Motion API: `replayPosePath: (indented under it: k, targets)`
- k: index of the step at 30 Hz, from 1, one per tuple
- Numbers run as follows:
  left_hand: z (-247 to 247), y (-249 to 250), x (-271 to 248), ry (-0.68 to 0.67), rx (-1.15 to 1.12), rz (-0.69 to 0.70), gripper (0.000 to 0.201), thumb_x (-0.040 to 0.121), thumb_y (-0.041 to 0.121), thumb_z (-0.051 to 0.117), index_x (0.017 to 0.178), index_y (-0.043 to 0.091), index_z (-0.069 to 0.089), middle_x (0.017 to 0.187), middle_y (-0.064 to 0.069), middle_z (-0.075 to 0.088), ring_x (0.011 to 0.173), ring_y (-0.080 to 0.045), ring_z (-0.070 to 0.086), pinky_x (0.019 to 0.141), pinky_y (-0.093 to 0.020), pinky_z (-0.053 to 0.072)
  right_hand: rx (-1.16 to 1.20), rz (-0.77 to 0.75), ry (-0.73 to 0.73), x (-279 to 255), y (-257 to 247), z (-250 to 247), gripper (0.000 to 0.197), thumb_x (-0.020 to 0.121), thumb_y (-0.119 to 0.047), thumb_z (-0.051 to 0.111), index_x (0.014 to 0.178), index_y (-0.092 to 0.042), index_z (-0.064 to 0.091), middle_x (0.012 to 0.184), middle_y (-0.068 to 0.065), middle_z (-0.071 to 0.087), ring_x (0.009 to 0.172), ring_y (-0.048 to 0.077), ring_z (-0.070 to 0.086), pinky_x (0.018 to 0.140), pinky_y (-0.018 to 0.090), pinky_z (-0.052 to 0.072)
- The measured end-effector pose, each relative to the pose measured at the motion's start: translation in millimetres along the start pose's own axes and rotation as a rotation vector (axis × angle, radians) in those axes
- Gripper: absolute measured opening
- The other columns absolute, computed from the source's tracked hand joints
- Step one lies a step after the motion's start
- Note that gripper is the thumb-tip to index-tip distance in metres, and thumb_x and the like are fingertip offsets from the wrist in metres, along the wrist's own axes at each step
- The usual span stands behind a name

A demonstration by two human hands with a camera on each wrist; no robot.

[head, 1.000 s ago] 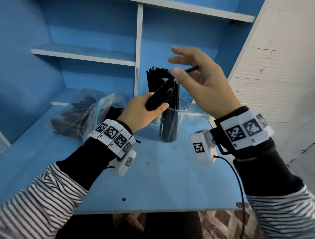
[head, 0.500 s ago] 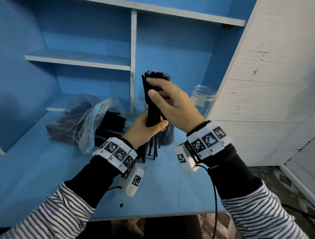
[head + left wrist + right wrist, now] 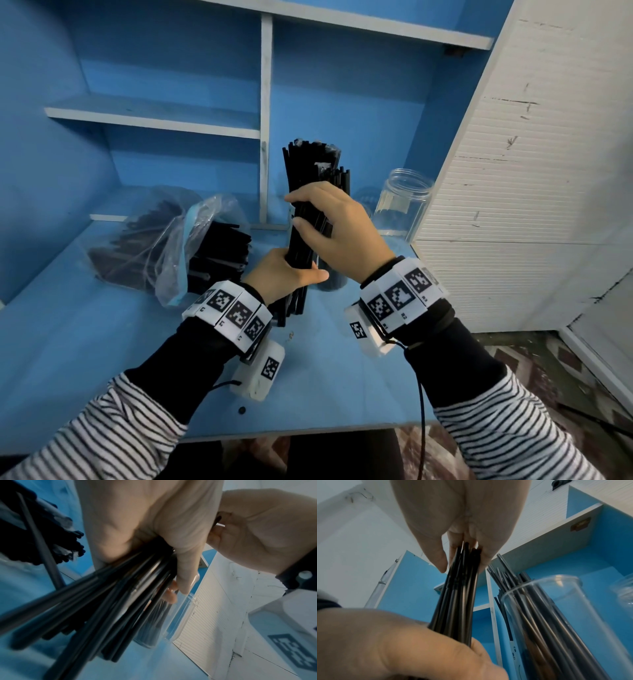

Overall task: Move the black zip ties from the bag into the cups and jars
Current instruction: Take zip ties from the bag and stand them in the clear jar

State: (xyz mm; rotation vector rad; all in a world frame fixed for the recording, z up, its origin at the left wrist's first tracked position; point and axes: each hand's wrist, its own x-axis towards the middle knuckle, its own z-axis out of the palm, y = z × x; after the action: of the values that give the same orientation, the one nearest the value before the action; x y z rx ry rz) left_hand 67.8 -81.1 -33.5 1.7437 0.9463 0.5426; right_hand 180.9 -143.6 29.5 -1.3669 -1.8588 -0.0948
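Both hands hold one upright bundle of long black plastic zip ties [image 3: 301,236]: the left hand [image 3: 284,274] grips it low, the right hand [image 3: 337,228] wraps it higher, probably squaring the ends before lowering it into the clear plastic cup [image 3: 556,615] just behind.

— Where are the zip ties [image 3: 305,236]?
— Black bundle, upright above the desk, gripped by both hands. More stand in a clear cup [image 3: 556,615] at 3 o'clock; the bag [image 3: 164,246] at 9 holds the rest.
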Motion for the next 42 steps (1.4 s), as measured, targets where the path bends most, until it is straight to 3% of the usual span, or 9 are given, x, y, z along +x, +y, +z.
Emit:
replayPosePath:
  k: [6, 10, 15, 20, 24, 28, 31, 39, 42]
  targets:
    - [-2.3, 6.5, -7.4, 0.002, 0.002, 0.098, 0.024, 0.088, 0.031, 0.067, 0.085, 0.006, 0.066, 0.077, -0.004, 0.071, 0.075, -0.006, 0.066, 0.072, -0.016, 0.047, 0.094, 0.084, 0.025, -0.9, -9.9, -16.3, 0.068, 0.084, -0.028, 0.073, 0.142, -0.013, 0.040, 0.135, 0.002, 0.049, 0.122, 0.012, 0.047, 0.105, 0.022, 0.039]
    - [-6.1, 17.3, -12.2, -0.019, 0.003, 0.194, 0.025, 0.089, 0.037, 0.064, 0.074, 0.016, 0.062, 0.062, 0.005, 0.064, 0.069, -0.015, 0.066, 0.078, -0.036, 0.053, 0.184, 0.276, 0.036, -6.4, -4.8, -30.9, 0.097, 0.063, -0.060, 0.076, 0.141, -0.021, 0.036, 0.120, -0.006, 0.044, 0.107, 0.007, 0.047, 0.094, 0.022, 0.043]
    - [-2.2, 37.4, -22.7, -0.386, 0.168, 0.285, 0.026, 0.089, 0.028, 0.065, 0.085, 0.003, 0.062, 0.074, -0.013, 0.064, 0.065, -0.012, 0.058, 0.068, -0.031, 0.052, 0.265, 0.339, -0.131, -14.4, -10.1, -31.6, 0.080, 0.065, -0.054, 0.080, 0.135, -0.030, 0.049, 0.123, -0.006, 0.044, 0.122, 0.004, 0.044, 0.101, 0.013, 0.037]
    - [2.1, 48.6, -24.9, -0.479, 0.249, 0.282, 0.046, 0.082, 0.042, 0.068, 0.076, -0.003, 0.058, 0.067, -0.012, 0.058, 0.065, -0.016, 0.056, 0.072, -0.035, 0.051, 0.304, 0.246, -0.301, -11.8, -15.1, -42.7, 0.014, 0.082, -0.022, 0.074, 0.093, -0.016, 0.070, 0.087, -0.005, 0.067, 0.082, 0.007, 0.062, 0.074, 0.021, 0.051]
    - [4.6, 57.3, -25.0, -0.282, 0.076, 0.350, 0.045, 0.070, 0.046, 0.076, 0.084, 0.006, 0.062, 0.074, -0.012, 0.061, 0.068, -0.022, 0.060, 0.068, -0.044, 0.054, 0.282, 0.215, -0.174, -2.5, -14.1, -67.4, 0.010, 0.084, -0.005, 0.069, 0.075, 0.000, 0.065, 0.069, 0.006, 0.065, 0.066, 0.009, 0.061, 0.063, 0.017, 0.048]
    - [3.0, 70.9, -33.6, 0.046, 0.099, 0.477, 0.042, 0.074, 0.036, 0.079, 0.108, 0.027, 0.057, 0.100, 0.002, 0.066, 0.089, -0.006, 0.062, 0.076, -0.012, 0.048, 0.254, 0.192, 0.087, 15.7, -11.8, -102.8, 0.015, 0.083, -0.004, 0.065, 0.070, 0.002, 0.061, 0.066, 0.013, 0.061, 0.063, 0.009, 0.058, 0.062, 0.019, 0.049]
    - [-3.3, 69.0, -24.1, 0.213, 0.131, 0.489, 0.055, 0.067, 0.044, 0.081, 0.110, 0.029, 0.048, 0.107, 0.011, 0.057, 0.103, 0.001, 0.054, 0.083, -0.007, 0.041, 0.182, 0.196, 0.221, 27.7, -8.4, -123.5, 0.017, 0.081, -0.007, 0.063, 0.071, 0.006, 0.060, 0.072, 0.023, 0.062, 0.062, 0.018, 0.058, 0.062, 0.026, 0.048]
    - [6.3, 34.3, 35.0, 0.262, 0.145, 0.264, 0.101, 0.057, 0.039, 0.089, 0.137, 0.019, 0.030, 0.133, 0.003, 0.041, 0.121, -0.012, 0.043, 0.103, -0.028, 0.037, 0.055, 0.264, 0.317, 57.3, 9.8, -130.0, 0.032, 0.073, -0.016, 0.060, 0.070, 0.014, 0.049, 0.067, 0.028, 0.047, 0.057, 0.018, 0.041, 0.053, 0.024, 0.035]
    - [7.7, 31.4, 49.4, 0.188, 0.129, 0.230, 0.095, 0.058, 0.042, 0.088, 0.136, 0.022, 0.038, 0.130, 0.010, 0.048, 0.121, -0.009, 0.046, 0.101, -0.027, 0.038, 0.070, 0.285, 0.295, 64.9, 17.6, -121.8, 0.035, 0.073, -0.016, 0.062, 0.074, 0.016, 0.049, 0.072, 0.032, 0.050, 0.058, 0.020, 0.042, 0.053, 0.025, 0.036]
